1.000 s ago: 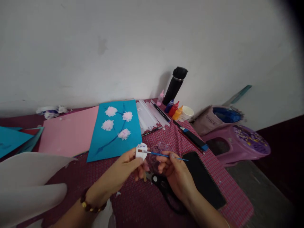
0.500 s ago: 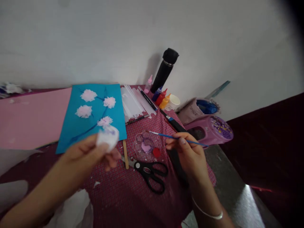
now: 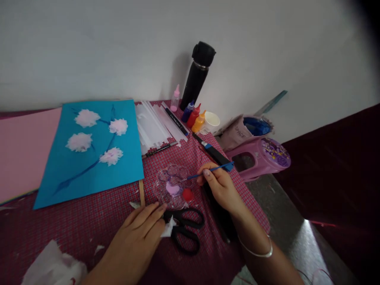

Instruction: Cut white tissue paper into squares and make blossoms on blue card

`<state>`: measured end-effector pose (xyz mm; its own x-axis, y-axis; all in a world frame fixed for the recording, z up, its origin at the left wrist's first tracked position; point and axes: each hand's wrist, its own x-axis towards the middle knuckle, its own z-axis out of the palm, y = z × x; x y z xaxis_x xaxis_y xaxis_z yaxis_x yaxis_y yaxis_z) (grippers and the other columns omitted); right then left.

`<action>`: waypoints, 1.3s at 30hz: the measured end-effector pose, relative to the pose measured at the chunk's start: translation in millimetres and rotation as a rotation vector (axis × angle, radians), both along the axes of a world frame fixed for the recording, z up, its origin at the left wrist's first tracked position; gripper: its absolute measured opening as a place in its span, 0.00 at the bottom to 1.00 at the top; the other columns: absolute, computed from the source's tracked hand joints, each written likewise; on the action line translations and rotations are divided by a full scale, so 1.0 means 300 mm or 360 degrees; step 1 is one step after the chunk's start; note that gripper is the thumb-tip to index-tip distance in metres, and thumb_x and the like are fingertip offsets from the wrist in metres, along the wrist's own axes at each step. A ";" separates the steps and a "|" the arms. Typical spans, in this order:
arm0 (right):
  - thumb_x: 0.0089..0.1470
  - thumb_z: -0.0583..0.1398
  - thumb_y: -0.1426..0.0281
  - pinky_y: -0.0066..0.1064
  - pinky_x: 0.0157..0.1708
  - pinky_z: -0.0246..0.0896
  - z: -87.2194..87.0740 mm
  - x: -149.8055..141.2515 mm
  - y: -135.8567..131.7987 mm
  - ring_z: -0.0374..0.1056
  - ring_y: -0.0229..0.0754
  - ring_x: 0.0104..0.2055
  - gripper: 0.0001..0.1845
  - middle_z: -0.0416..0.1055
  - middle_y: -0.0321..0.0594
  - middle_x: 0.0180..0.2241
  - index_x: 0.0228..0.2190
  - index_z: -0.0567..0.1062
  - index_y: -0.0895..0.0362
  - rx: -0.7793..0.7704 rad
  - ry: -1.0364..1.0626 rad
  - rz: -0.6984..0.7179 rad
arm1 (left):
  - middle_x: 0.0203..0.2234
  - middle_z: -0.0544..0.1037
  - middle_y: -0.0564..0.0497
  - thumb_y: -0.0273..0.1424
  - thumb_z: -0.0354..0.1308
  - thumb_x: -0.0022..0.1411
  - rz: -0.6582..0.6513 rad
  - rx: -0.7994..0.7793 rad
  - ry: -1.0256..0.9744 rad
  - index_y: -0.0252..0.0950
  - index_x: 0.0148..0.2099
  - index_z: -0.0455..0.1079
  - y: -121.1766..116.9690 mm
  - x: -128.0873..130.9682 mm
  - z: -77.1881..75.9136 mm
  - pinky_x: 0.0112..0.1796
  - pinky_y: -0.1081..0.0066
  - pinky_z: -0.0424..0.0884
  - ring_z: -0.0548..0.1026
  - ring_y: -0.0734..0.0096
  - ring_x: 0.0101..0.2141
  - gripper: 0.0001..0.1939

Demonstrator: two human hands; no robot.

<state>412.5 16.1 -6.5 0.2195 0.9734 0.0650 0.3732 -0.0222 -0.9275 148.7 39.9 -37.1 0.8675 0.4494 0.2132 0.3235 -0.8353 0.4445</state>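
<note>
My right hand (image 3: 221,186) pinches a blue paintbrush (image 3: 218,167), its tip at the edge of a clear flower-shaped paint palette (image 3: 160,190). Pink paint (image 3: 173,188) and red paint (image 3: 187,194) lie in the palette. My left hand (image 3: 142,233) is low over the table, its fingers close together over the blade end of black-handled scissors (image 3: 190,240) and near the palette. A crumpled piece of white tissue (image 3: 168,228) sticks out from under those fingers; the thumb is hidden. To the left lies a blue sheet (image 3: 118,172) with a painted dark blue branch and several pale tissue flowers (image 3: 86,118).
Behind the palette stand a black bottle (image 3: 196,77), small paint bottles (image 3: 193,116) and a paper cup (image 3: 212,119). A cutter (image 3: 216,153) and a marker (image 3: 175,120) lie nearby. Crumpled tissue (image 3: 53,267) is at front left. A pink stool (image 3: 252,156) stands beyond the table's right edge.
My left hand has come down and right from above the blue sheet to the scissors and palette, with the tissue. My right hand has moved slightly left, bringing the brush to the palette.
</note>
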 end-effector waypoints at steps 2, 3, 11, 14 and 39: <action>0.64 0.51 0.63 0.30 0.31 0.62 -0.004 0.005 -0.002 0.68 0.38 0.28 0.13 0.70 0.35 0.25 0.35 0.72 0.55 -0.0025 -0.0014 0.0012 | 0.49 0.77 0.44 0.22 0.51 0.57 0.0026 0.0009 0.0035 0.39 0.46 0.73 0.000 0.004 -0.004 0.45 0.59 0.65 0.74 0.53 0.47 0.17; 0.64 0.51 0.63 0.29 0.30 0.62 -0.003 0.007 -0.004 0.67 0.38 0.27 0.13 0.70 0.35 0.25 0.35 0.72 0.55 -0.0032 -0.0024 0.0020 | 0.49 0.77 0.45 0.22 0.51 0.58 0.0029 0.0017 0.0045 0.39 0.46 0.73 -0.001 0.006 -0.005 0.44 0.59 0.65 0.74 0.53 0.46 0.16; 0.64 0.51 0.64 0.27 0.26 0.58 0.025 -0.007 -0.028 0.63 0.36 0.24 0.12 0.67 0.32 0.22 0.32 0.70 0.55 0.0011 0.0034 -0.0149 | 0.49 0.78 0.49 0.22 0.44 0.64 0.0160 0.0165 0.0017 0.39 0.44 0.73 -0.033 0.021 -0.011 0.44 0.62 0.64 0.73 0.60 0.45 0.17; 0.64 0.51 0.64 0.28 0.28 0.58 0.013 -0.015 -0.030 0.64 0.37 0.25 0.12 0.68 0.33 0.23 0.33 0.71 0.54 0.0024 -0.0064 -0.0079 | 0.50 0.76 0.48 0.23 0.44 0.64 0.0147 0.0208 0.0049 0.39 0.44 0.72 -0.040 0.017 -0.025 0.45 0.61 0.66 0.73 0.59 0.47 0.16; 0.57 0.58 0.62 0.24 0.22 0.59 0.010 0.015 -0.019 0.64 0.33 0.19 0.09 0.70 0.29 0.19 0.31 0.71 0.54 0.0453 0.0648 -0.0331 | 0.24 0.72 0.54 0.40 0.57 0.55 0.1258 -0.1142 -0.0537 0.37 0.30 0.71 -0.108 -0.328 0.180 0.29 0.72 0.65 0.69 0.69 0.27 0.11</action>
